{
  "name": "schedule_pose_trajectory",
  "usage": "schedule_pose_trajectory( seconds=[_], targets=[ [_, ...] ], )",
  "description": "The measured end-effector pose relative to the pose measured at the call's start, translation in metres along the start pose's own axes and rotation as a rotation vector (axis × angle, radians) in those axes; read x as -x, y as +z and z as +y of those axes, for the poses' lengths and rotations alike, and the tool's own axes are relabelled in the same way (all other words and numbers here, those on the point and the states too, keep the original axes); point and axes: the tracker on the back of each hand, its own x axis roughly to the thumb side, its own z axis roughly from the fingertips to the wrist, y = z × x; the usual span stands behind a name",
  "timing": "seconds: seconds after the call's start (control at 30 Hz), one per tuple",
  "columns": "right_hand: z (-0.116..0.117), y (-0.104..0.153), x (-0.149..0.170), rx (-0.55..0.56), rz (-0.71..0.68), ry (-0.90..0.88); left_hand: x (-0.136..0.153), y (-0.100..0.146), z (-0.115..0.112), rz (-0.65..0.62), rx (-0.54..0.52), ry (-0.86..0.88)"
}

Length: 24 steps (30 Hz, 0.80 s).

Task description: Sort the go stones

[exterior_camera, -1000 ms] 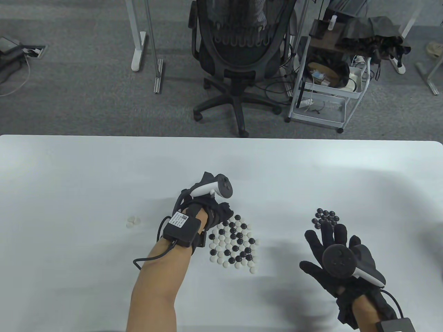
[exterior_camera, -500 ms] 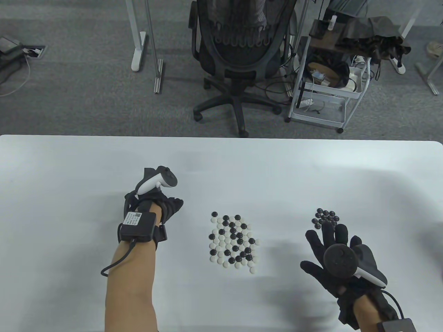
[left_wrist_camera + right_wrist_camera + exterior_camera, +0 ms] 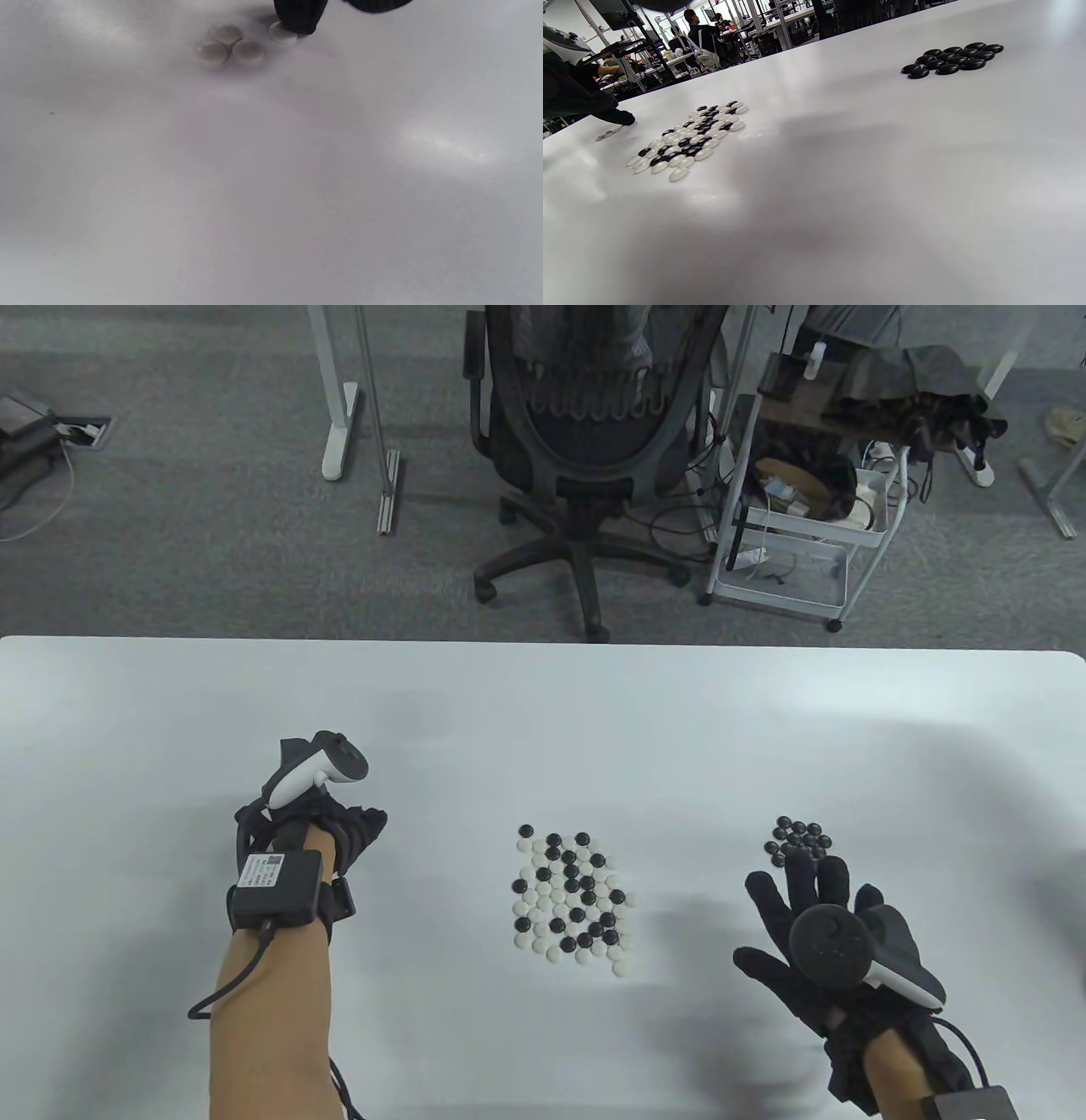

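**Ana:** Table view first: the white bench (image 3: 170, 712) carries three groups. The mixed pile (image 3: 571, 897) of black and white stones sits in the middle, the black pile (image 3: 799, 838) lies to its right, and the white pile (image 3: 229, 44) is off to the left, hidden under the left hand from above.

**Ben:** How far along does that put the sorting?

**Ana:** Early, by my judgement. The black pile has about a dozen stones, the white pile just three, and the mixed pile holds far more than both together, so most of the work is left.

**Ben:** And the hands?

**Ana:** The left hand (image 3: 335, 823) is down at the white pile. In the left wrist view one gloved fingertip (image 3: 299, 17) touches a fourth white stone (image 3: 282, 34) just beside the other three. Whether it pinches that stone or only rests on it cannot be told.

**Ben:** The right one?

**Ana:** The right hand (image 3: 827, 937) hovers just short of the black pile, fingers spread and holding nothing.
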Motion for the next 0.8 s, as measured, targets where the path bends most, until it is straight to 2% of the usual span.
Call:
schedule_pose_trajectory(
  seconds=[0.27, 0.43, 0.53, 0.67, 0.8],
  targets=[
    [-0.001, 0.001, -0.001, 0.004, -0.003, 0.0, 0.005, 0.003, 0.0, 0.027, -0.011, -0.018],
    [-0.002, 0.001, 0.0, 0.012, -0.003, -0.004, -0.007, 0.011, 0.002, 0.017, -0.031, -0.061],
    [-0.002, 0.001, -0.001, 0.01, -0.003, -0.004, -0.032, 0.025, 0.004, -0.09, -0.098, -0.124],
    [-0.002, 0.001, -0.001, 0.008, -0.005, -0.002, -0.077, 0.04, -0.008, -0.283, -0.027, -0.208],
    [-0.002, 0.002, 0.0, 0.01, -0.004, -0.003, -0.117, 0.048, -0.025, -0.4, 0.015, -0.319]
  ],
)
